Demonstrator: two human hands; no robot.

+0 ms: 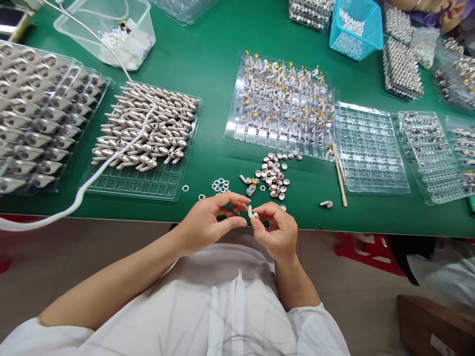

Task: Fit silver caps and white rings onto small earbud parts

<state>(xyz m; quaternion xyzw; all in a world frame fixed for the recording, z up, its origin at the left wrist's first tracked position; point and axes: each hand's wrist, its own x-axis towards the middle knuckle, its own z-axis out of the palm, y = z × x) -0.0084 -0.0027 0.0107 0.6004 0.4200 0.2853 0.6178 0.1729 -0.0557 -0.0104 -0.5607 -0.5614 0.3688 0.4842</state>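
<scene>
A small white earbud housing with a stem (251, 212) is pinched between the thumb and fingers of my right hand (277, 228) at the table's front edge. My left hand (211, 217) is beside it, thumb and fingers apart around the stem; whether a fingertip touches it I cannot tell. Just beyond my hands lies a pile of small round earbud caps (274, 173). Two loose earbud pieces (251, 185) lie left of the pile. Farther left are several thin white rings (220, 185). Another white earbud piece (326, 203) rests alone to the right.
A tray of metallic-looking stemmed shells (143, 190) stands left, a white cable (122, 148) crossing it. Ahead is a clear tray of parts with orange tabs (237, 132). A wooden stick (339, 178) lies beside a transparent tray (374, 148). A blue basket (356, 47) stands behind; another person sits at far right.
</scene>
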